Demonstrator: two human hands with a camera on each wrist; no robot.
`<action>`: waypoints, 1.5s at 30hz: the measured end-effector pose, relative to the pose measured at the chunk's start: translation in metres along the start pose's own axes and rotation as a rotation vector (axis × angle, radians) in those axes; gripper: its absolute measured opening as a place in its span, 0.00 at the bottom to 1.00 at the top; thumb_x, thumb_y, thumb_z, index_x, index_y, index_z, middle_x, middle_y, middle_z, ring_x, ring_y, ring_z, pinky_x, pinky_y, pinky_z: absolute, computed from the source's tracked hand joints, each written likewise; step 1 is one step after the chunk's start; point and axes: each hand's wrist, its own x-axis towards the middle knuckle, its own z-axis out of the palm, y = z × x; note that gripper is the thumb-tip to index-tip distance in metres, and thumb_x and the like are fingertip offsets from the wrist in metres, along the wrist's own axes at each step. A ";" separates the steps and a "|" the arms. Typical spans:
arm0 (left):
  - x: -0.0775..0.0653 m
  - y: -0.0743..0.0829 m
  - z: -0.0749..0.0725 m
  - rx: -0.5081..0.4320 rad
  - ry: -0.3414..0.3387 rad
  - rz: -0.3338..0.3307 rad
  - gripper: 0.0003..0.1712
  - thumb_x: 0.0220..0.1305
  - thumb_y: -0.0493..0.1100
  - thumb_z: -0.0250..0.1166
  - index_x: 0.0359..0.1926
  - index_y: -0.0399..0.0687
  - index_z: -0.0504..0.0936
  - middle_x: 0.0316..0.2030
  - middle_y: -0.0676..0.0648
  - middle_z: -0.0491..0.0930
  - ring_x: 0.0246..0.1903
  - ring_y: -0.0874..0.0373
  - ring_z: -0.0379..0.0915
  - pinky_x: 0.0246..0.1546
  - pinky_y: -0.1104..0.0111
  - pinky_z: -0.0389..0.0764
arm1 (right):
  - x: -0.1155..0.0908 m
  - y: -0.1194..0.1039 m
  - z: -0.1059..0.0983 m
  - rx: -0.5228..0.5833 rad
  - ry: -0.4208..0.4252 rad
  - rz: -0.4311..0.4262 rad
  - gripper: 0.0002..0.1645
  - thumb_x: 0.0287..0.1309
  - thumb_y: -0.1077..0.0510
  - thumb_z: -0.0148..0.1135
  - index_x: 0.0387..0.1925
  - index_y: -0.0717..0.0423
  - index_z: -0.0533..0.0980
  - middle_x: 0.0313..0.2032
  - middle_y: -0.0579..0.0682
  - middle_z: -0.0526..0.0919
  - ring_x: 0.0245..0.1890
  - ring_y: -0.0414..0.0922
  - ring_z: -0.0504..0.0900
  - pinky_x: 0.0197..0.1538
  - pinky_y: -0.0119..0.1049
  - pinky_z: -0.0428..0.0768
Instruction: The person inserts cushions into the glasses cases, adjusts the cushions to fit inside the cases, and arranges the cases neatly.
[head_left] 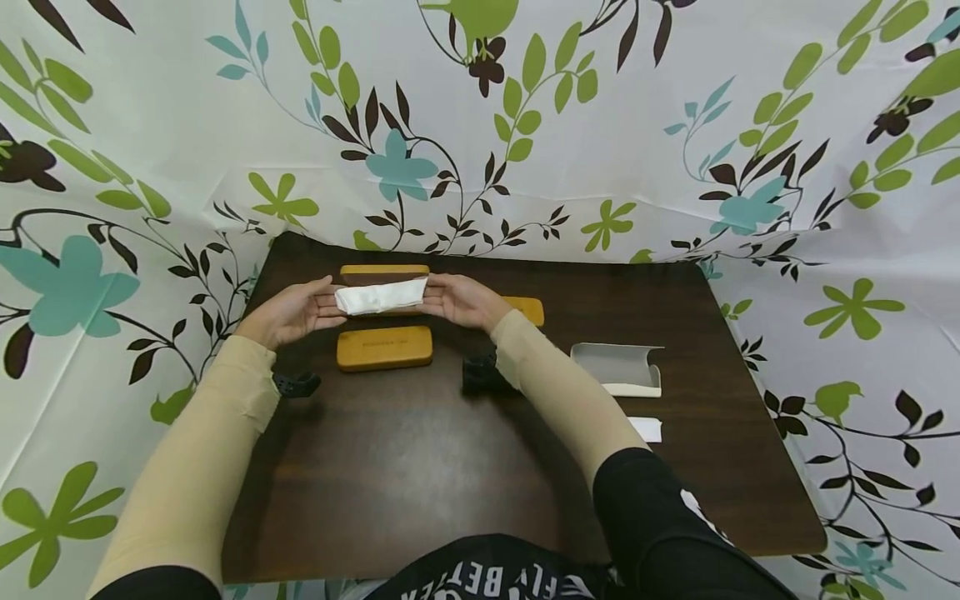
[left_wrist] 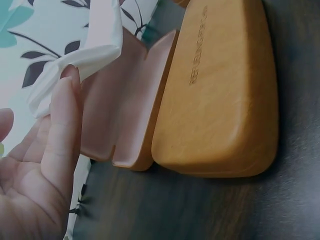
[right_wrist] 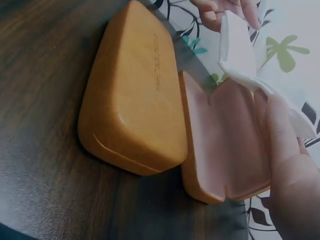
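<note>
Between both hands, held up above the table, is a long narrow white wrapped packet (head_left: 381,296); its contents are hidden. My left hand (head_left: 298,310) supports one end on straight fingers, its thumb apart from the packet in the left wrist view. At the other end, the outstretched fingers of my right hand (head_left: 467,302) carry it. Behind and below the packet stands an opened tan glasses case (head_left: 385,269), whose pink lining (left_wrist: 112,107) shows in both wrist views. Nearer to me lies a closed tan glasses case (head_left: 385,348) with stamped lettering on its lid.
Another tan case (head_left: 525,310) is partly hidden behind the right wrist. To the right sit an open white box (head_left: 617,371) and a flat white piece (head_left: 647,429), partly covered by the right forearm. Patterned cloth (head_left: 480,192) hangs behind the dark wooden table (head_left: 390,475).
</note>
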 end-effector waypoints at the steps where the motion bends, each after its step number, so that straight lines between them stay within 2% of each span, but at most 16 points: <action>1: 0.001 0.000 -0.001 -0.001 0.007 0.000 0.17 0.74 0.52 0.50 0.50 0.44 0.74 0.38 0.45 0.84 0.40 0.53 0.83 0.47 0.61 0.82 | 0.003 0.001 -0.001 0.003 0.005 0.006 0.27 0.75 0.58 0.42 0.69 0.67 0.59 0.67 0.67 0.64 0.67 0.58 0.64 0.68 0.46 0.65; 6: 0.011 -0.001 -0.007 -0.005 0.037 -0.005 0.18 0.76 0.50 0.48 0.54 0.42 0.69 0.38 0.45 0.84 0.41 0.53 0.83 0.52 0.60 0.80 | 0.015 0.005 -0.003 0.010 0.038 0.008 0.26 0.75 0.58 0.43 0.67 0.67 0.61 0.65 0.67 0.66 0.67 0.58 0.65 0.68 0.47 0.65; 10: 0.019 0.001 -0.010 0.021 0.074 -0.009 0.23 0.76 0.51 0.47 0.60 0.40 0.64 0.38 0.46 0.84 0.40 0.54 0.83 0.55 0.59 0.77 | 0.022 0.007 -0.003 0.016 0.067 0.001 0.25 0.75 0.59 0.42 0.67 0.68 0.62 0.66 0.67 0.65 0.67 0.58 0.65 0.68 0.47 0.65; 16: 0.028 0.001 -0.013 0.048 0.105 -0.024 0.22 0.76 0.51 0.47 0.60 0.39 0.64 0.37 0.46 0.84 0.40 0.55 0.83 0.56 0.59 0.76 | 0.030 0.011 -0.003 0.027 0.112 0.005 0.25 0.75 0.59 0.41 0.68 0.68 0.60 0.67 0.67 0.64 0.67 0.57 0.65 0.67 0.46 0.66; 19: 0.032 -0.002 -0.014 0.072 0.126 -0.033 0.25 0.76 0.51 0.46 0.63 0.37 0.63 0.36 0.47 0.84 0.39 0.56 0.83 0.54 0.61 0.78 | 0.033 0.013 -0.005 0.031 0.126 0.001 0.25 0.75 0.59 0.41 0.68 0.68 0.60 0.67 0.67 0.64 0.67 0.57 0.65 0.67 0.46 0.66; 23: 0.036 -0.007 -0.019 0.159 0.169 -0.042 0.32 0.76 0.52 0.45 0.70 0.34 0.56 0.39 0.50 0.82 0.39 0.59 0.82 0.56 0.62 0.77 | 0.040 0.018 -0.010 0.052 0.154 0.005 0.24 0.75 0.59 0.42 0.67 0.67 0.61 0.65 0.67 0.65 0.66 0.57 0.66 0.67 0.46 0.67; 27: 0.038 -0.011 -0.025 0.198 0.186 -0.048 0.34 0.77 0.51 0.43 0.72 0.33 0.53 0.43 0.50 0.79 0.41 0.61 0.82 0.56 0.63 0.77 | 0.047 0.026 -0.014 0.061 0.194 0.017 0.24 0.74 0.60 0.43 0.66 0.66 0.62 0.64 0.66 0.67 0.65 0.57 0.67 0.66 0.46 0.68; 33: 0.039 -0.011 -0.026 0.171 0.191 -0.020 0.32 0.77 0.47 0.45 0.72 0.33 0.53 0.43 0.51 0.80 0.43 0.61 0.81 0.56 0.64 0.76 | 0.053 0.031 -0.017 0.079 0.236 0.028 0.26 0.74 0.61 0.45 0.69 0.64 0.59 0.66 0.65 0.65 0.67 0.56 0.66 0.66 0.47 0.68; 37: 0.040 -0.011 -0.021 0.186 0.235 -0.015 0.33 0.74 0.43 0.51 0.72 0.34 0.53 0.44 0.50 0.76 0.42 0.62 0.80 0.58 0.63 0.75 | 0.054 0.028 -0.015 -0.034 0.258 0.001 0.24 0.73 0.61 0.45 0.67 0.64 0.61 0.65 0.64 0.67 0.65 0.56 0.68 0.65 0.46 0.70; 40: 0.044 -0.013 -0.015 0.217 0.295 -0.001 0.34 0.70 0.41 0.58 0.71 0.33 0.57 0.43 0.48 0.76 0.40 0.62 0.80 0.57 0.64 0.75 | 0.056 0.026 -0.012 -0.127 0.273 -0.016 0.24 0.73 0.62 0.46 0.67 0.65 0.62 0.63 0.64 0.69 0.64 0.55 0.70 0.65 0.44 0.71; 45: 0.051 -0.018 -0.011 0.271 0.392 0.029 0.33 0.66 0.40 0.63 0.68 0.34 0.63 0.42 0.49 0.75 0.35 0.65 0.80 0.51 0.69 0.79 | 0.061 0.026 -0.009 -0.193 0.331 -0.042 0.29 0.70 0.67 0.49 0.70 0.65 0.58 0.62 0.61 0.69 0.61 0.53 0.72 0.61 0.40 0.75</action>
